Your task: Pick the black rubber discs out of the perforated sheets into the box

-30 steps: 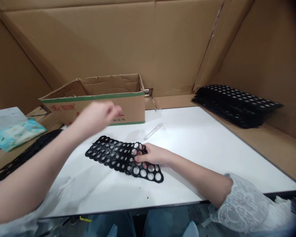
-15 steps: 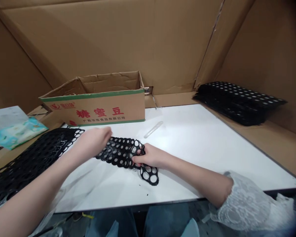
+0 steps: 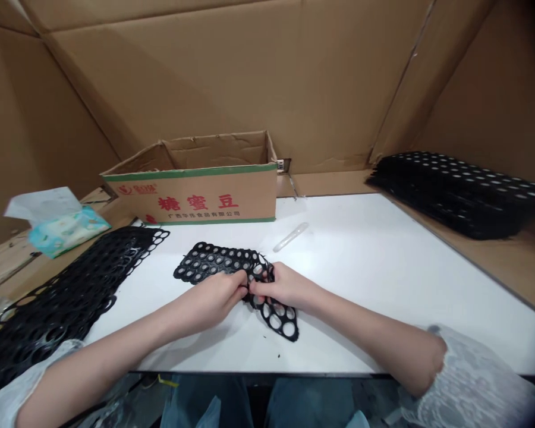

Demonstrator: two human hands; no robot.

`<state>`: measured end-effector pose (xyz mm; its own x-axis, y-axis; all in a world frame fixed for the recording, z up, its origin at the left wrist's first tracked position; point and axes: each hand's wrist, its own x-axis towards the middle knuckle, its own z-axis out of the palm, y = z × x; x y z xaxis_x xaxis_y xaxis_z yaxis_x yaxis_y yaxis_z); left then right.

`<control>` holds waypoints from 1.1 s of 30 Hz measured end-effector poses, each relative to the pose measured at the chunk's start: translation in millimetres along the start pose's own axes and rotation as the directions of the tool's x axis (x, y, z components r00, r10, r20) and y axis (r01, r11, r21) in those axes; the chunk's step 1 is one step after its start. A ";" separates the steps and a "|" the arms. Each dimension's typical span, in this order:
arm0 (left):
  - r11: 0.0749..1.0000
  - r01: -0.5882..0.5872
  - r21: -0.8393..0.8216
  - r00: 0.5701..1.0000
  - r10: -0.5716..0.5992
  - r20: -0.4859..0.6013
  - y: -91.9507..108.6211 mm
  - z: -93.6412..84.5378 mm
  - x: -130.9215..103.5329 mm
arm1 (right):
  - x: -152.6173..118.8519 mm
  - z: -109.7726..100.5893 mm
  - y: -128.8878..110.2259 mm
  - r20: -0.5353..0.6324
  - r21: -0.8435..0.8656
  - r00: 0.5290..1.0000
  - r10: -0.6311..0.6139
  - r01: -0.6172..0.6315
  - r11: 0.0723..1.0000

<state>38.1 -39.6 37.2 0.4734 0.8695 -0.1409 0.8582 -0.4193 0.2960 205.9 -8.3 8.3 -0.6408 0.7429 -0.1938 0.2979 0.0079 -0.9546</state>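
Note:
A black perforated sheet (image 3: 214,260), dotted with rows of round holes, lies on the white table in front of me. My right hand (image 3: 289,289) is closed on its right part, and a strip with larger holes hangs below the fingers toward me. Close beside it, my left hand (image 3: 218,297) pinches the sheet's near edge with thumb and finger. The fingertips of both hands almost meet. Just beyond them lies a clear plastic stick-like piece (image 3: 291,236).
An open cardboard box (image 3: 196,202) with red lettering stands at the back. A pile of black perforated sheets (image 3: 66,291) lies to the left, below a tissue pack (image 3: 69,232). Another black stack (image 3: 455,199) sits at the right. Cardboard walls (image 3: 232,77) enclose the table (image 3: 361,261).
My left hand has come right and toward me, from above the sheet's left part to the edge beside my right hand. The sheet's left end now shows. The view has shifted slightly left.

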 end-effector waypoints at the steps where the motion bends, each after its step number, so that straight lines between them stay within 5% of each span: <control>1: 1.000 -0.012 0.009 1.000 0.012 -0.002 -4.0 -2.5 2.2 | -0.2 -0.3 -0.3 -0.008 -0.005 1.000 0.005 -0.006 1.000; 4: 0.990 0.102 0.093 0.989 -0.090 -0.121 -22.2 -18.4 7.3 | -0.8 -1.4 -0.9 -0.058 -0.026 0.997 0.044 -0.046 0.999; 7: 0.922 0.357 0.148 0.885 -0.284 -0.368 -46.1 -49.5 8.2 | -1.7 -2.9 -1.5 -0.048 -0.023 0.993 0.104 -0.105 0.994; 10: 0.928 0.315 0.200 0.821 -0.161 -0.547 -66.3 -92.6 16.3 | -2.6 -4.5 -3.5 0.007 -0.031 0.992 0.122 -0.122 0.992; 13: 0.904 0.321 0.281 0.611 0.028 -0.791 -80.4 -134.7 41.0 | -3.1 -5.7 -5.2 0.003 -0.045 0.992 0.123 -0.123 0.991; 16: 0.889 0.378 0.258 0.578 -0.008 -0.816 -83.4 -154.4 63.3 | -3.5 -6.4 -4.8 -0.021 -0.043 0.992 0.126 -0.127 0.991; 18: 0.890 0.384 0.247 0.601 -0.038 -0.799 -74.4 -145.6 63.1 | -3.6 -6.2 -3.6 -0.028 -0.034 0.991 0.130 -0.131 0.991; 19: 0.898 0.361 0.252 0.645 -0.046 -0.762 -66.8 -134.3 57.7 | -3.4 -5.8 -2.9 -0.029 -0.025 0.991 0.129 -0.130 0.991; 21: 0.918 0.265 0.294 0.833 -0.065 -0.549 -49.0 -101.9 40.4 | -2.6 -4.1 -1.5 -0.048 -0.002 0.991 0.122 -0.122 0.993; 22: 0.930 0.195 0.312 0.934 -0.078 -0.349 -40.7 -83.5 30.6 | -2.1 -3.0 -0.9 -0.065 0.013 0.991 0.118 -0.117 0.993; 23: 0.935 0.158 0.317 0.975 -0.096 -0.202 -33.8 -65.8 21.6 | -1.6 -1.8 -0.5 -0.087 0.028 0.990 0.114 -0.112 0.993; 25: 0.953 0.065 0.297 0.997 -0.052 -0.053 -25.7 -37.3 8.7 | -0.6 0.1 -0.1 -0.124 0.048 0.986 0.109 -0.104 0.993; 27: 0.965 0.014 0.262 1.000 -0.011 -0.013 -24.2 -22.0 3.3 | 0.0 0.9 -0.5 -0.126 0.052 0.986 0.111 -0.105 0.993; 33: 0.965 0.024 0.260 0.999 -0.013 -0.044 -25.7 -13.8 -0.8 | -0.5 -1.0 -2.7 -0.100 0.037 0.987 0.123 -0.119 0.992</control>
<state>12.9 -25.9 42.7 0.4529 0.8855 -0.1034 0.8914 -0.4517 0.0366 206.1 -8.0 11.2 -0.5255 0.8013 -0.2859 0.3457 -0.1059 -0.9323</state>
